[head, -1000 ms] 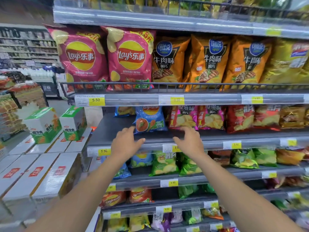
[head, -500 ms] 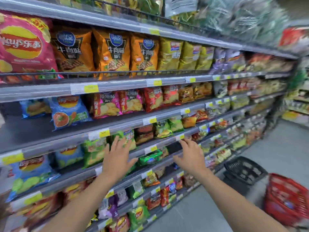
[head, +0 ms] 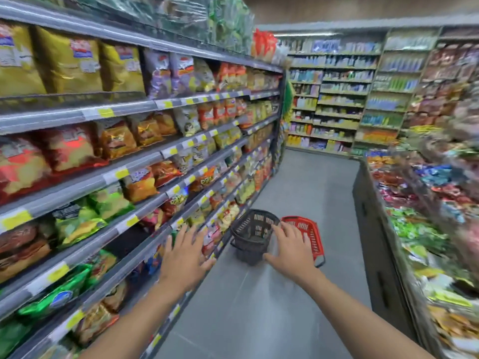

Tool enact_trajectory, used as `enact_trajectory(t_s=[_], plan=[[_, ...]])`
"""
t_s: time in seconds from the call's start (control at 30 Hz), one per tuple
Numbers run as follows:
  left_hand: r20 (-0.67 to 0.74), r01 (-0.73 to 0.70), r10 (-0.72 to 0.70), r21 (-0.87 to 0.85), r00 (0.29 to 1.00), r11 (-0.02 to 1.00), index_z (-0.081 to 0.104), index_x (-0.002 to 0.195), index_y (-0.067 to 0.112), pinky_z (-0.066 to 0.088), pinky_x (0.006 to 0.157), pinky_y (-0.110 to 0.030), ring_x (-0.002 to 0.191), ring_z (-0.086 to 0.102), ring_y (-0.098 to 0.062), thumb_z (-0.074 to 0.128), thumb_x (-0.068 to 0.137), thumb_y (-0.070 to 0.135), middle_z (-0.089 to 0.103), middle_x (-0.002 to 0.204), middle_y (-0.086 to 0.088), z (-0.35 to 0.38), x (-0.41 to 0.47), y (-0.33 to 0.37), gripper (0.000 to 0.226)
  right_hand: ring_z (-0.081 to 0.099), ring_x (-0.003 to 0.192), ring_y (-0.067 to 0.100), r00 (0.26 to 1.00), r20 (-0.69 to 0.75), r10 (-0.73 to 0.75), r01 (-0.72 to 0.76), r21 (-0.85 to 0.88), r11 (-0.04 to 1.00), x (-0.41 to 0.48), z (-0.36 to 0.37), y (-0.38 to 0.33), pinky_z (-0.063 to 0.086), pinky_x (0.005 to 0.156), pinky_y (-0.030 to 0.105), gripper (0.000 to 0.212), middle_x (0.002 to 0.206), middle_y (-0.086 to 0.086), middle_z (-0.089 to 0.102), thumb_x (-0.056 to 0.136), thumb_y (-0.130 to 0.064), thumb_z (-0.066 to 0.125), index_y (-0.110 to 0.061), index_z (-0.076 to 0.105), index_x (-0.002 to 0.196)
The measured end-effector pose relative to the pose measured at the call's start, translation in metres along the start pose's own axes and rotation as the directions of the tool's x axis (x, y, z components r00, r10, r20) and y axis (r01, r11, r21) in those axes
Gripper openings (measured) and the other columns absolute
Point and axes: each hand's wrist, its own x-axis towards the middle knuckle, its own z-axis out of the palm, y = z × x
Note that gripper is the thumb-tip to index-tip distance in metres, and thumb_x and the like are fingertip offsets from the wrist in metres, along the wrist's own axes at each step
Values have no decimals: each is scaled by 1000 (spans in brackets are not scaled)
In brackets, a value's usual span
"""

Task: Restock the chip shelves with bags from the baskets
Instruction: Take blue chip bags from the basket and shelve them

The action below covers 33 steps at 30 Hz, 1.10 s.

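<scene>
Chip shelves (head: 145,161) packed with bags run along my left side. On the aisle floor ahead stands a black basket (head: 252,233), and a red basket (head: 311,229) sits just behind it to the right. My left hand (head: 185,257) is held out in the air with fingers spread, in front of the lower shelves, holding nothing. My right hand (head: 290,247) is also spread and empty, in front of the two baskets and nearer to me than they are. I cannot see what the baskets hold.
A low display (head: 425,229) of mixed snack packs lines the right side of the aisle. Shelving with bottles (head: 337,99) closes the far end. Grey floor (head: 259,307) lies between me and the baskets.
My view has swung right, from facing the shelf to looking down the aisle. Both hands left the shelf edge and now point toward the baskets, which have come into full view.
</scene>
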Motion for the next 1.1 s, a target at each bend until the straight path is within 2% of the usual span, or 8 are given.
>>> enact_trajectory(t_s=[0.17,0.33,0.47,0.73,0.9,1.1], plan=[[65,-96,99,-59,993,994,22,164,33,10,127,-53,161,5,-23,56,93,68,14,174,1,54,78,101,85,28,149,24,989,33,144,-144,-27,989,23,9,113,19,122,51,88,161,-1,32,76,-62,63,-31,37,154],[102,-172,176,-49,979,984,43,157,29,25,124,-58,157,28,-28,67,85,67,36,167,-4,97,137,176,85,36,146,25,972,46,229,-228,-43,973,43,27,199,25,120,52,88,158,1,40,73,-62,64,-30,42,152],[136,-206,211,-51,968,977,53,151,27,34,118,-61,152,39,-30,75,77,66,46,161,-6,125,179,222,86,28,151,23,957,85,279,-278,-26,960,65,38,247,23,122,53,86,162,0,33,80,-61,61,-31,33,156],[220,-252,282,-156,934,955,25,163,32,10,127,-54,161,8,-23,57,93,66,15,174,1,198,283,280,84,22,152,23,928,135,348,-347,-28,937,146,73,323,16,125,52,83,163,0,29,84,-54,64,-31,30,155],[256,-243,290,-200,922,949,21,164,32,8,128,-54,162,4,-22,55,95,65,13,174,1,242,375,298,84,20,154,23,906,171,387,-382,-61,922,230,101,365,15,125,51,88,166,0,26,84,-62,62,-29,28,158],[304,-269,317,-191,898,944,17,165,31,7,129,-53,161,4,-23,53,95,66,13,174,-1,283,499,321,86,23,153,21,864,194,465,-458,-84,885,330,124,416,17,123,51,82,164,0,29,86,-63,60,-29,32,156]])
